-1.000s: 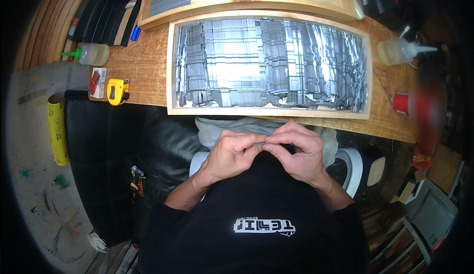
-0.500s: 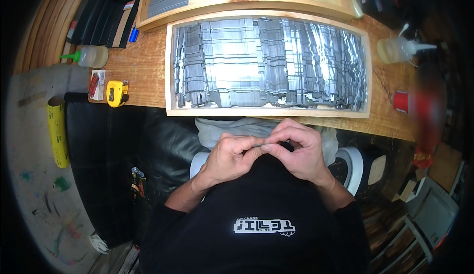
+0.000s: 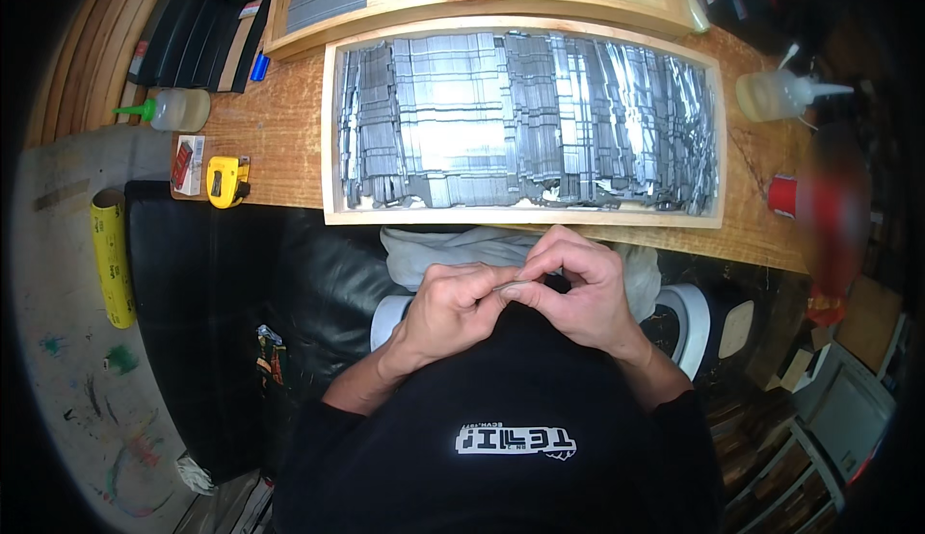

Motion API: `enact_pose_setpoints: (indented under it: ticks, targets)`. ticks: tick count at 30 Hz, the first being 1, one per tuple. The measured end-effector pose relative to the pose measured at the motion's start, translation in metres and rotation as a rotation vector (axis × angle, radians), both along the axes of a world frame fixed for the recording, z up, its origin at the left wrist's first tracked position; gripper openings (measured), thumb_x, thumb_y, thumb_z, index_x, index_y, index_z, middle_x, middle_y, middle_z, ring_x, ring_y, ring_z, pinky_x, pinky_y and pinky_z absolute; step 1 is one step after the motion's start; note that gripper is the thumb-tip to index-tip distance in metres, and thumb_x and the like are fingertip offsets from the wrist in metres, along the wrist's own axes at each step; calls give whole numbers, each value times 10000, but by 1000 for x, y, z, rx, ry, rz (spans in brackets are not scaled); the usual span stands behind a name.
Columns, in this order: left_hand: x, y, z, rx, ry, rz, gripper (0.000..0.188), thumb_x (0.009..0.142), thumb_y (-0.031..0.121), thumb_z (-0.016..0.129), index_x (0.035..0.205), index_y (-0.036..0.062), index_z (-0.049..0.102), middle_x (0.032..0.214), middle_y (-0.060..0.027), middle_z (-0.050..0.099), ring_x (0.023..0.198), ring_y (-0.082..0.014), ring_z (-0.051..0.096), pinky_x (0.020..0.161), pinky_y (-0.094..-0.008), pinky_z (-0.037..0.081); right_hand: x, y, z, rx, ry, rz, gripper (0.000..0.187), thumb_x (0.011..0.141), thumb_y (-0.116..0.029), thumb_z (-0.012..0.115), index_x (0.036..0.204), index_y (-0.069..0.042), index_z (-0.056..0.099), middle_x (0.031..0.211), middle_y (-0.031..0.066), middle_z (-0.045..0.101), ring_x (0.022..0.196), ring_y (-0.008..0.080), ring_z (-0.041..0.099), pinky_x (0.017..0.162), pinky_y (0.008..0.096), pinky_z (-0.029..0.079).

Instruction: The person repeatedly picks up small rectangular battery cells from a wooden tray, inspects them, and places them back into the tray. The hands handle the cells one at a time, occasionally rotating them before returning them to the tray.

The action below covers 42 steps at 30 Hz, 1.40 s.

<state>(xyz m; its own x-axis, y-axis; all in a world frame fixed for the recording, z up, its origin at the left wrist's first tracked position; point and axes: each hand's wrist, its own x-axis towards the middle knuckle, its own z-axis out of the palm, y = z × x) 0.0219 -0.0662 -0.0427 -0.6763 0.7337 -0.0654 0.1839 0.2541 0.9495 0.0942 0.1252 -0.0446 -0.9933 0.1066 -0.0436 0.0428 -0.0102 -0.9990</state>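
Observation:
Just in front of my chest, my left hand (image 3: 448, 308) and my right hand (image 3: 586, 291) meet, both closed. Between their thumbs and fingertips they pinch a small thin grey strip (image 3: 510, 285), mostly hidden by the fingers. Beyond the hands, on the table, a shallow wooden tray (image 3: 525, 217) is packed with many thin, shiny grey strips (image 3: 453, 101) in close rows. Neither hand touches the tray.
Behind the tray lies a wooden board with a raised frame (image 3: 520, 9), partly covered with grey strips. A yellow tape measure (image 3: 227, 182), a green-tipped glue bottle (image 3: 178, 110) and a blue cap-like piece (image 3: 260, 67) sit left. Another glue bottle (image 3: 771, 98) and a red can (image 3: 782, 197) are right.
Both hands keep their pinch on the strip; the fingers have shifted only slightly, and the right hand sits a touch higher and further left.

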Motion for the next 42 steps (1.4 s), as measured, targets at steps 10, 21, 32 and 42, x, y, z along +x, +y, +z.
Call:
enact_pose_setpoints:
  ticks: [10,21,32,42]
  targets:
    - [-1,-6,-4,367,-537,384,153,1004,37,712,1106,-75,729,1010,-142,786,930,-146,728,836,-286,598,23,13,-9,305,50,245,243,833,-29,823,1058,-17,730,1020,147,721,929,313,719,793,375,569]
    - [13,-6,-6,393,-446,199,327,1089,215,617,1128,-92,721,1051,-179,777,988,-195,742,863,-313,606,40,-2,-45,158,95,253,239,815,99,742,1021,-12,792,918,132,772,842,296,758,734,356,593]
    - [18,18,-18,415,-370,-65,937,1082,680,183,1358,-114,596,1232,-248,724,1170,-331,709,1051,-415,528,98,1,-56,235,187,-68,223,797,160,721,961,32,802,981,162,795,857,256,786,780,322,629]
    - [30,59,-50,222,-698,-99,420,1067,179,650,1407,-58,578,1276,-178,721,1190,-200,687,981,-333,576,131,9,-80,-238,-225,-231,119,948,58,716,1043,52,787,972,154,794,870,198,777,811,300,642]
